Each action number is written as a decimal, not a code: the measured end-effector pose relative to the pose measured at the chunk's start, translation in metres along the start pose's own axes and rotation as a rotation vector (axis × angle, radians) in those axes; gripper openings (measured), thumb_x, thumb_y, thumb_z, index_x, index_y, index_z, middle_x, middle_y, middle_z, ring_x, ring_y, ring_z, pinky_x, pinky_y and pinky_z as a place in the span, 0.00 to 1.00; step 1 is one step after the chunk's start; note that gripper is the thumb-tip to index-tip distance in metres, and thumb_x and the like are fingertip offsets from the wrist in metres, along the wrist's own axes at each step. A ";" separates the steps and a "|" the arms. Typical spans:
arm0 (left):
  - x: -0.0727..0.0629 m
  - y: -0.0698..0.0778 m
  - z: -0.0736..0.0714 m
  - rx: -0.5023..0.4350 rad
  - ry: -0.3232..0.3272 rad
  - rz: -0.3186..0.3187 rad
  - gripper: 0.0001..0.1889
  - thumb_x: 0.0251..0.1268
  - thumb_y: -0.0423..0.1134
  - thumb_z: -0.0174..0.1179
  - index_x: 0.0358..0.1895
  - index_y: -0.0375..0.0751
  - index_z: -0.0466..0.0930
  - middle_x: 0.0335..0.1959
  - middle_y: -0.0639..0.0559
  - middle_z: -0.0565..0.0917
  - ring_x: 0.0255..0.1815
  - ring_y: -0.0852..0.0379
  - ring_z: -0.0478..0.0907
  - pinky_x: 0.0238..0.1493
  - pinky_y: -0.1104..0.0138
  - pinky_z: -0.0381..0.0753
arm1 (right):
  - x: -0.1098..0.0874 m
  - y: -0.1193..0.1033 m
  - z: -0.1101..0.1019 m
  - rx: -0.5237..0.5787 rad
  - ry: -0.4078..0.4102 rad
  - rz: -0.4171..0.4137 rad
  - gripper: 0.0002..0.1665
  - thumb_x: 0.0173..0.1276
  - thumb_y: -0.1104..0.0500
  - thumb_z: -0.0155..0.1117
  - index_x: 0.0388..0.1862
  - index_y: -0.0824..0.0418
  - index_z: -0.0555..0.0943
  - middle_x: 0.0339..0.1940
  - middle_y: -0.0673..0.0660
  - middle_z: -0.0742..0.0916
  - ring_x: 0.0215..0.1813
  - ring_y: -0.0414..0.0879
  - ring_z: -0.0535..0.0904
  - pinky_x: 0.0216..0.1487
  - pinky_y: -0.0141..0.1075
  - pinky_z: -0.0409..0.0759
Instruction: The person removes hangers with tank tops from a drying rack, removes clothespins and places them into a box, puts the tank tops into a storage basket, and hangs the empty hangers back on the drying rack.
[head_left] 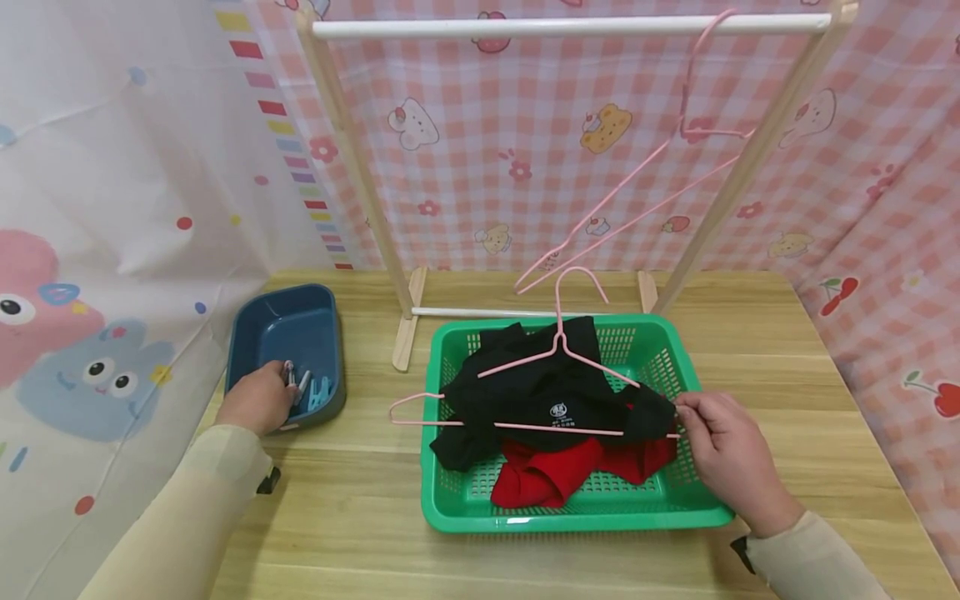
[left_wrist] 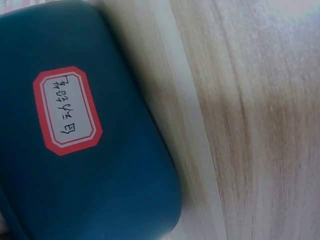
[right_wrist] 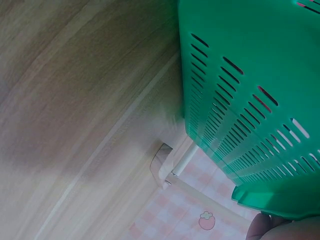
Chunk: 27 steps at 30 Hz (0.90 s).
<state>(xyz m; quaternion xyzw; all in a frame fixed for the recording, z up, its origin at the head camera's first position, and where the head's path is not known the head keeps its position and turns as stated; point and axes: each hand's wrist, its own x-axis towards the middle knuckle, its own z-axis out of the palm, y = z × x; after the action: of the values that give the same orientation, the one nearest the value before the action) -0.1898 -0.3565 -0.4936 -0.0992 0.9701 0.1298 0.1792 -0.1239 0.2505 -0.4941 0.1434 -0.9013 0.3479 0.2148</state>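
Observation:
At the left, my left hand (head_left: 258, 398) reaches over the near-left wall of a dark blue bin (head_left: 247, 327), its fingertips pinching a pale clothespin (head_left: 289, 368). Light blue clothespins (head_left: 319, 393) lie beside it. My right hand (head_left: 723, 450) pinches the cuff of a black garment (head_left: 540, 387) at the right rim of a green basket (head_left: 577, 523). Through the garment runs a pink hanger (head_left: 559, 312), its hook pointing up and its left end sticking out past the basket. Red cloth (head_left: 547, 475) lies under the black one. In the right wrist view, fingertips (right_wrist: 260, 227) show at the basket rim.
Behind the basket stands a wooden rack with a white top bar (head_left: 570, 27). Another pink hanger (head_left: 622, 187) hangs from its right end. A red-edged paper label (left_wrist: 67, 110) is stuck on the bin. Everything stands on a wood-grain table (head_left: 360, 517).

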 end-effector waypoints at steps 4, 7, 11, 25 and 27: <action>0.000 0.000 0.000 0.004 0.005 0.004 0.30 0.82 0.42 0.51 0.75 0.22 0.62 0.67 0.21 0.75 0.67 0.21 0.73 0.65 0.32 0.74 | 0.000 0.000 0.000 0.001 0.006 -0.002 0.10 0.68 0.77 0.65 0.41 0.66 0.86 0.36 0.58 0.89 0.44 0.28 0.70 0.43 0.24 0.70; 0.000 0.000 0.000 0.007 0.007 0.008 0.30 0.82 0.42 0.51 0.75 0.22 0.62 0.68 0.21 0.74 0.68 0.21 0.73 0.66 0.31 0.73 | 0.000 0.000 0.000 0.004 0.007 -0.005 0.10 0.68 0.77 0.65 0.41 0.66 0.86 0.36 0.58 0.89 0.44 0.28 0.70 0.43 0.25 0.70; -0.001 0.000 -0.001 0.010 0.007 0.010 0.31 0.82 0.42 0.51 0.76 0.22 0.61 0.69 0.20 0.73 0.69 0.20 0.72 0.66 0.31 0.72 | 0.000 0.000 0.001 0.003 0.008 -0.006 0.10 0.68 0.77 0.65 0.41 0.66 0.86 0.35 0.58 0.89 0.44 0.28 0.70 0.43 0.25 0.70; 0.001 -0.001 0.001 0.010 0.000 0.018 0.32 0.82 0.42 0.51 0.77 0.22 0.60 0.70 0.21 0.73 0.69 0.20 0.71 0.66 0.31 0.73 | -0.001 0.000 0.001 0.001 0.013 -0.009 0.10 0.67 0.77 0.65 0.41 0.65 0.86 0.35 0.58 0.89 0.44 0.28 0.70 0.43 0.25 0.70; 0.001 -0.002 0.001 0.010 0.001 0.021 0.32 0.82 0.42 0.51 0.77 0.22 0.60 0.70 0.21 0.73 0.69 0.20 0.71 0.66 0.31 0.73 | -0.001 0.000 0.001 0.000 0.009 -0.006 0.10 0.68 0.76 0.65 0.41 0.65 0.86 0.35 0.58 0.89 0.44 0.27 0.70 0.43 0.25 0.70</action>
<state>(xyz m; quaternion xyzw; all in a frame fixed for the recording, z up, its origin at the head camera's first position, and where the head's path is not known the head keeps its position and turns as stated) -0.1902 -0.3580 -0.4954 -0.0884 0.9718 0.1268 0.1778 -0.1234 0.2503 -0.4955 0.1445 -0.8999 0.3481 0.2196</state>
